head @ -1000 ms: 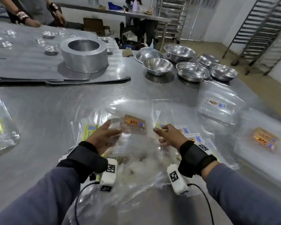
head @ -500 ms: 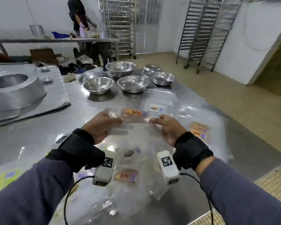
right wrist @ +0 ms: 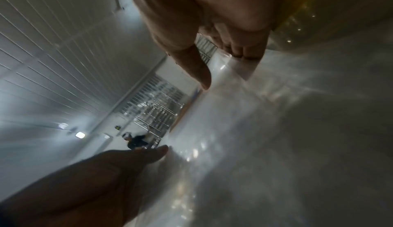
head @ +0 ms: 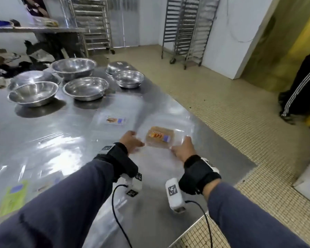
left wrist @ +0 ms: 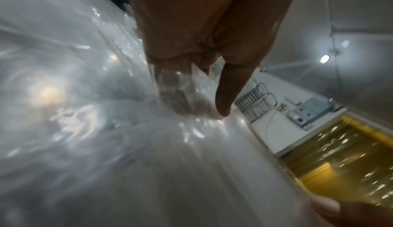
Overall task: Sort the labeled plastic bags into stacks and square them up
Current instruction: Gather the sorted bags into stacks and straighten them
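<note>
A clear plastic bag with an orange label [head: 159, 137] lies low over the steel table [head: 195, 176] near its right edge, on an orange-labelled stack. My left hand [head: 131, 142] holds its left side and my right hand [head: 183, 147] its right side. In the left wrist view the film [left wrist: 127, 129] wraps over my fingers [left wrist: 180, 87], with the thumb beside them. In the right wrist view my thumb and curled fingers [right wrist: 240, 51] grip the bag's edge [right wrist: 251, 69]. A white-and-blue-labelled stack [head: 115, 120] lies behind. Green-labelled bags [head: 14, 196] lie at the lower left.
Several steel bowls [head: 86, 87] stand at the back of the table. The table's right edge and corner [head: 247, 163] are close to my right hand. Wheeled racks [head: 184, 27] stand by the far wall. A person in striped trousers [head: 301, 90] is at the far right.
Both hands have carried the orange-labelled bag to the right and lowered it from mid-air to the orange-labelled stack by the table's right edge. The head view has swung right with them.
</note>
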The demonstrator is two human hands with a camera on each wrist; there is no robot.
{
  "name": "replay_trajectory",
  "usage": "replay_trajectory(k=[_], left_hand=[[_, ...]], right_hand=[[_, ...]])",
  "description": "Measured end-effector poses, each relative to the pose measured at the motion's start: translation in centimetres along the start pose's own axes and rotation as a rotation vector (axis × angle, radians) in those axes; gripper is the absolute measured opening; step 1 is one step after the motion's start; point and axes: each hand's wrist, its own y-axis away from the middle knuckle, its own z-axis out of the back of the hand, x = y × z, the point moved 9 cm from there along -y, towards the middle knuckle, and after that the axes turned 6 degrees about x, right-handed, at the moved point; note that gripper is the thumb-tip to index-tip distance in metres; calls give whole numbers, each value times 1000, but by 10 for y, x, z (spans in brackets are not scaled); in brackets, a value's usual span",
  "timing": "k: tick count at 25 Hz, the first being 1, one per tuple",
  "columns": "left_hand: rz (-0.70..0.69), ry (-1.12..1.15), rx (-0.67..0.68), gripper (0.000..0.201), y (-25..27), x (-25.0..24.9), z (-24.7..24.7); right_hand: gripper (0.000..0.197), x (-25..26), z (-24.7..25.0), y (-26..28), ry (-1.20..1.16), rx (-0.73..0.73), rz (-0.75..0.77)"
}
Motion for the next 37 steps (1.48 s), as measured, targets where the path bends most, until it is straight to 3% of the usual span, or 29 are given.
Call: replay_trajectory(k=[2,5,10,13,17,21,29,34,37], left_hand=[[62,-178,-39,68,-11,22,-9],[52,-370,-87,66,-7,22,-15],[-9,-373,1,73,18,16,-18],[-57,-317,14,73,41,22,-5],[-59,-201,-86,64,87,49,47],[-41,-280,-245,60,141,84,115],[93,-435,-403,55,234,145,227],[172,-624,-520,54,268,173,292],[295,-708,-522,59,286,197,325]], right_hand=[[67,-31,-10,-12,61,28,-100],[74,-41,-16,-20,141,62,-105],[72,-29,-22,-13,329,117,-62],[64,-11,-24,6,451,98,49],[71,1,-68,43,529,231,143],[69,18,-143,83,577,390,235],[60,49,-280,158,797,682,473],[66,68,-348,189,918,730,561],[69,78,-376,190,952,652,494]])
